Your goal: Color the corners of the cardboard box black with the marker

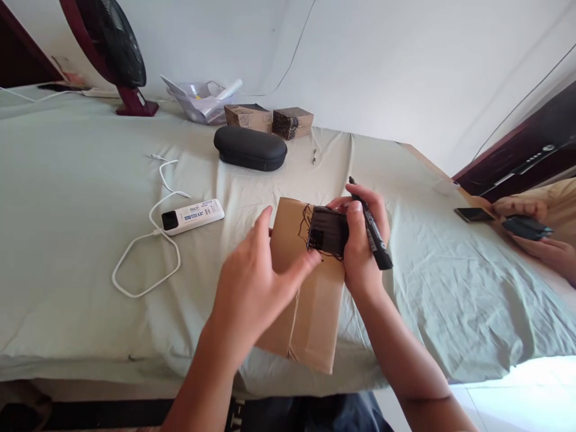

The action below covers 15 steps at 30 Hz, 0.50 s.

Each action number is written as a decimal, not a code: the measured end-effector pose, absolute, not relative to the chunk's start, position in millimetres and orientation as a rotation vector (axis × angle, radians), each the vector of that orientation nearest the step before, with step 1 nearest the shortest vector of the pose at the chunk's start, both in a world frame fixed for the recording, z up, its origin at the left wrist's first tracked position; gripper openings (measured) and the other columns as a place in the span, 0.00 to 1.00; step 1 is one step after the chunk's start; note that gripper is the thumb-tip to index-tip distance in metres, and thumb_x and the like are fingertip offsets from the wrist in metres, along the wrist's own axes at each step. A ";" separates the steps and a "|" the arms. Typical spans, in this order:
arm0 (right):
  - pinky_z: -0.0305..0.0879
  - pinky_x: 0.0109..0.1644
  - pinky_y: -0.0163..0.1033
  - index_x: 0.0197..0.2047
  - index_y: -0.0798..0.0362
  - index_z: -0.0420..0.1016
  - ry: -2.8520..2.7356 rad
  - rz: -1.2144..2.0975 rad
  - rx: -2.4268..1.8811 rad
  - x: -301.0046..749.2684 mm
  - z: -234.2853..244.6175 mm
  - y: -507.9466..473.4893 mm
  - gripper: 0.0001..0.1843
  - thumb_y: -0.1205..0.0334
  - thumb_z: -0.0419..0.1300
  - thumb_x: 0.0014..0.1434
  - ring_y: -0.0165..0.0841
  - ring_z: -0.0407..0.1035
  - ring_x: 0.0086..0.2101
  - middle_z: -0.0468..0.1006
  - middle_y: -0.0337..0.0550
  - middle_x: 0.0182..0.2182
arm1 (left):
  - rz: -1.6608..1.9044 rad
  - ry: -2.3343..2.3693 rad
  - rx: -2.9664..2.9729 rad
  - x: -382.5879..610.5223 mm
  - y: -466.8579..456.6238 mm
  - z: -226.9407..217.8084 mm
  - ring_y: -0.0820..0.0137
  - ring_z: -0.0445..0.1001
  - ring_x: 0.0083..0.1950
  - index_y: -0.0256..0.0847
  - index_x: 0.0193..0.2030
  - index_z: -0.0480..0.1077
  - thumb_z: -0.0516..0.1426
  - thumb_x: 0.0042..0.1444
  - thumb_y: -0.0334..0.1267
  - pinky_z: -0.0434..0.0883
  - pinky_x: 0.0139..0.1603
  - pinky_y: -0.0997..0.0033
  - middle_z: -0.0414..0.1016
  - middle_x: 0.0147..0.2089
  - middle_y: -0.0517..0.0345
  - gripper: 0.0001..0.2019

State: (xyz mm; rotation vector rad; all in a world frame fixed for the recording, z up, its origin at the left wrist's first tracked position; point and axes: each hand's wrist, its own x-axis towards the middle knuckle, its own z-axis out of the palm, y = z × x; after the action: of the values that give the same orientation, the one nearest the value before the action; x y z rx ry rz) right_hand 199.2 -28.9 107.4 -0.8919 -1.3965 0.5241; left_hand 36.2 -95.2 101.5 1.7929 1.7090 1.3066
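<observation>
A brown cardboard box (315, 312) is tilted toward me at the near side of the table. Its upper part carries a solid black patch (327, 231) with loose black scribbled lines beside it. My right hand (363, 246) grips the box's right edge and also has a black marker (372, 231) between thumb and fingers, tip pointing up and away. My left hand (258, 273) is spread at the box's left side, the thumb reaching over its face close to the patch. The other left fingers are partly hidden, so how firmly they touch the box is unclear.
On the green cloth (81, 252) lie a white power bank (193, 217) with a cable and a black case (250, 147). Behind are two small cardboard boxes (292, 122), a plastic basket (198, 105) and a fan (121, 54). At right, another person's hands (540, 231) hold a dark object near a phone (474, 215).
</observation>
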 end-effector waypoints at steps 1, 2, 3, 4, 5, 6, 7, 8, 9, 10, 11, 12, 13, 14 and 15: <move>0.73 0.48 0.43 0.57 0.45 0.75 -1.386 0.532 -0.884 199.6 105.7 -27.7 0.13 0.51 0.57 0.77 0.36 0.75 0.42 0.80 0.42 0.40 | 1.253 1.765 1.907 45.6 -110.0 102.9 0.43 0.78 0.57 0.44 0.77 0.59 0.68 0.53 0.66 0.76 0.47 0.51 0.77 0.61 0.37 0.51; 0.73 0.48 0.43 0.57 0.45 0.75 -1.379 0.544 -0.876 200.1 104.2 -26.1 0.13 0.50 0.57 0.76 0.36 0.75 0.41 0.80 0.42 0.40 | 1.177 1.835 2.001 55.8 -123.2 102.6 0.36 0.74 0.64 0.44 0.81 0.52 0.72 0.47 0.64 0.77 0.49 0.46 0.71 0.68 0.31 0.60; 0.72 0.47 0.42 0.57 0.45 0.75 -1.378 0.557 -0.871 200.9 103.0 -24.7 0.13 0.49 0.57 0.77 0.36 0.75 0.41 0.80 0.42 0.40 | 1.111 1.924 2.064 66.1 -134.1 101.1 0.31 0.71 0.66 0.44 0.82 0.49 0.74 0.44 0.61 0.78 0.50 0.40 0.64 0.73 0.26 0.65; 0.72 0.47 0.42 0.58 0.45 0.74 -1.381 0.563 -0.868 202.1 102.5 -23.8 0.14 0.49 0.56 0.77 0.36 0.75 0.41 0.80 0.42 0.40 | 1.083 2.016 2.089 75.7 -142.3 98.9 0.27 0.70 0.67 0.43 0.82 0.48 0.75 0.42 0.58 0.78 0.49 0.36 0.60 0.75 0.23 0.66; 0.72 0.46 0.42 0.58 0.45 0.74 -1.395 0.558 -0.867 203.9 102.7 -23.8 0.15 0.48 0.56 0.77 0.36 0.75 0.40 0.80 0.42 0.40 | 1.073 2.073 2.076 84.0 -147.8 96.3 0.26 0.69 0.68 0.42 0.83 0.47 0.75 0.43 0.54 0.78 0.49 0.34 0.58 0.76 0.22 0.65; 0.72 0.46 0.43 0.59 0.44 0.74 -1.419 0.539 -0.867 206.4 103.9 -24.9 0.16 0.46 0.55 0.77 0.37 0.75 0.40 0.80 0.43 0.41 | 1.082 2.104 2.060 90.5 -151.0 93.9 0.27 0.69 0.68 0.41 0.83 0.46 0.74 0.44 0.51 0.78 0.51 0.32 0.58 0.75 0.22 0.64; 0.72 0.46 0.44 0.60 0.43 0.75 -1.450 0.505 -0.865 209.7 105.9 -27.1 0.18 0.44 0.53 0.77 0.38 0.75 0.41 0.80 0.44 0.43 | 1.104 2.117 2.042 95.3 -152.3 91.7 0.28 0.68 0.69 0.40 0.83 0.45 0.73 0.46 0.48 0.78 0.53 0.32 0.60 0.74 0.22 0.62; 0.72 0.46 0.46 0.60 0.43 0.76 -1.483 0.457 -0.856 213.7 108.5 -30.1 0.20 0.43 0.52 0.77 0.41 0.75 0.43 0.80 0.46 0.44 | 1.124 2.116 2.029 98.2 -152.3 89.9 0.29 0.68 0.70 0.38 0.83 0.44 0.72 0.47 0.46 0.77 0.56 0.31 0.61 0.73 0.23 0.61; 0.72 0.47 0.48 0.59 0.42 0.77 -1.514 0.401 -0.841 218.2 111.4 -33.5 0.22 0.41 0.50 0.77 0.43 0.75 0.45 0.80 0.47 0.44 | 1.139 2.114 2.023 99.6 -151.8 88.2 0.30 0.67 0.70 0.36 0.82 0.44 0.71 0.48 0.44 0.76 0.58 0.31 0.62 0.73 0.23 0.59; 0.71 0.48 0.51 0.57 0.42 0.79 -1.547 0.348 -0.819 222.8 114.2 -37.1 0.22 0.41 0.49 0.77 0.45 0.75 0.46 0.80 0.48 0.42 | 1.146 2.120 2.020 99.9 -151.1 86.7 0.30 0.67 0.70 0.34 0.82 0.45 0.70 0.49 0.44 0.76 0.60 0.31 0.62 0.72 0.23 0.58; 0.70 0.49 0.53 0.54 0.42 0.81 -1.583 0.306 -0.795 227.4 116.8 -40.4 0.21 0.42 0.50 0.76 0.47 0.74 0.45 0.80 0.48 0.39 | 1.145 2.128 2.025 99.4 -150.5 85.2 0.30 0.67 0.70 0.32 0.81 0.46 0.69 0.50 0.44 0.76 0.60 0.31 0.62 0.72 0.23 0.57; 0.68 0.50 0.54 0.49 0.42 0.83 -1.623 0.281 -0.767 231.5 118.8 -43.1 0.19 0.45 0.52 0.74 0.47 0.74 0.43 0.79 0.46 0.34 | 1.141 2.134 2.040 98.5 -150.3 83.7 0.30 0.67 0.70 0.31 0.81 0.47 0.69 0.50 0.45 0.76 0.60 0.31 0.62 0.72 0.23 0.56; 0.66 0.50 0.55 0.44 0.42 0.83 -1.667 0.278 -0.733 235.0 120.2 -45.3 0.16 0.49 0.54 0.72 0.45 0.73 0.39 0.77 0.44 0.30 | 1.133 2.135 2.060 97.6 -150.4 82.2 0.30 0.68 0.69 0.31 0.80 0.47 0.68 0.51 0.46 0.76 0.59 0.31 0.61 0.72 0.23 0.55; 0.64 0.49 0.55 0.39 0.43 0.82 -1.711 0.294 -0.694 237.7 121.0 -46.8 0.13 0.54 0.56 0.69 0.43 0.70 0.34 0.74 0.41 0.26 | 1.129 2.131 2.086 96.8 -150.7 80.9 0.30 0.68 0.68 0.31 0.80 0.48 0.68 0.51 0.48 0.76 0.59 0.31 0.61 0.72 0.23 0.55; 0.61 0.48 0.54 0.35 0.44 0.81 -1.752 0.322 -0.655 239.5 121.5 -47.8 0.11 0.58 0.57 0.65 0.39 0.67 0.29 0.72 0.39 0.24 | 1.128 2.128 2.105 96.4 -151.2 79.9 0.30 0.69 0.68 0.31 0.80 0.48 0.68 0.51 0.48 0.76 0.58 0.32 0.61 0.72 0.22 0.55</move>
State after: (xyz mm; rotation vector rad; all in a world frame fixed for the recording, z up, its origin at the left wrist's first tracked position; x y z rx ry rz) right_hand 239.5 -47.8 121.5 -0.6551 -1.7516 0.3220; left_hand 96.4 -151.2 79.9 2.1051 2.1277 1.1284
